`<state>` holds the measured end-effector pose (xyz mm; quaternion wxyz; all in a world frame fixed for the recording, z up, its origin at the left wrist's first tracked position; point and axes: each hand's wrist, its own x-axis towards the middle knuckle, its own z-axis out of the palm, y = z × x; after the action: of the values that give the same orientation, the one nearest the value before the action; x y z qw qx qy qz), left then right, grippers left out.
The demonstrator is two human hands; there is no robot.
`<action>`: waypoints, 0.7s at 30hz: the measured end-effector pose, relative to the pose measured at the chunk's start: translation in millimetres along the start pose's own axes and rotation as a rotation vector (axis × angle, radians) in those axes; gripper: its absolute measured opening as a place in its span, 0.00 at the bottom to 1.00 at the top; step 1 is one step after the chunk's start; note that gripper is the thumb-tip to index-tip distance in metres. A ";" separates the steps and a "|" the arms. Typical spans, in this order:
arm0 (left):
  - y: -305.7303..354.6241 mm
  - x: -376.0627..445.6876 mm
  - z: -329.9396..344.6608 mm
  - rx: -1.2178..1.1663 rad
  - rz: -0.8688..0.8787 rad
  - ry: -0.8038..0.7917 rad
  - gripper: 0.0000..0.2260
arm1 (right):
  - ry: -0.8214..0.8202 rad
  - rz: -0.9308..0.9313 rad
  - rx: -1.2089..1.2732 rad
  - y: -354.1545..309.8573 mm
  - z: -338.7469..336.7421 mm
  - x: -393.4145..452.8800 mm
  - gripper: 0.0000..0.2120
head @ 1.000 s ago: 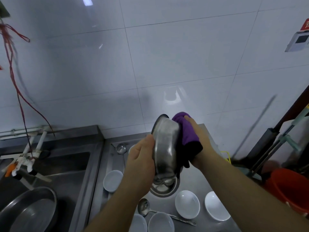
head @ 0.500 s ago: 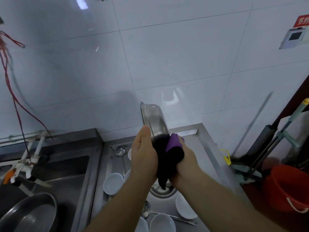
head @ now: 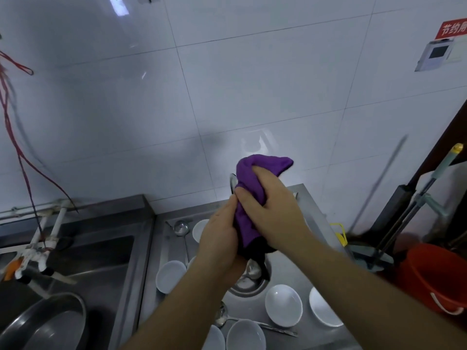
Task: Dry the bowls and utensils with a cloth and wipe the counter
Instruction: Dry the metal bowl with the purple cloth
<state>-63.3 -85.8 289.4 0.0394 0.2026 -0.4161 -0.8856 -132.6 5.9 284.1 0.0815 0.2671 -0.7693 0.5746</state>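
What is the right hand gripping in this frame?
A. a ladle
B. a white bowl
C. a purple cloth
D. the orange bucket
C: the right hand is curled round the purple cloth, bunched over the metal bowl that the left hand steadies.

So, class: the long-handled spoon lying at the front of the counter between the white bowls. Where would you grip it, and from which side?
Grip the spoon by its thin handle, coming from above at the free right end. The handle lies flat, pointing right, and its middle passes close to the near white bowl; the scoop at the left is wide and rounded.
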 end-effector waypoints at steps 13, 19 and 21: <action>2.7 -4.9 -22.4 -0.047 0.090 0.027 0.20 | -0.144 0.767 0.535 35.2 0.9 21.0 0.11; 3.6 1.4 -33.0 -0.063 0.142 0.066 0.17 | -0.003 0.884 0.769 26.5 20.1 -22.6 0.11; 2.7 2.3 -33.2 -0.062 0.117 0.052 0.17 | 0.052 0.875 0.643 23.1 24.5 -24.2 0.10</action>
<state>-52.7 -112.0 271.7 0.1081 0.1995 -0.3984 -0.8887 -119.4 -4.5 246.2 -0.2322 -0.0811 -0.5919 0.7675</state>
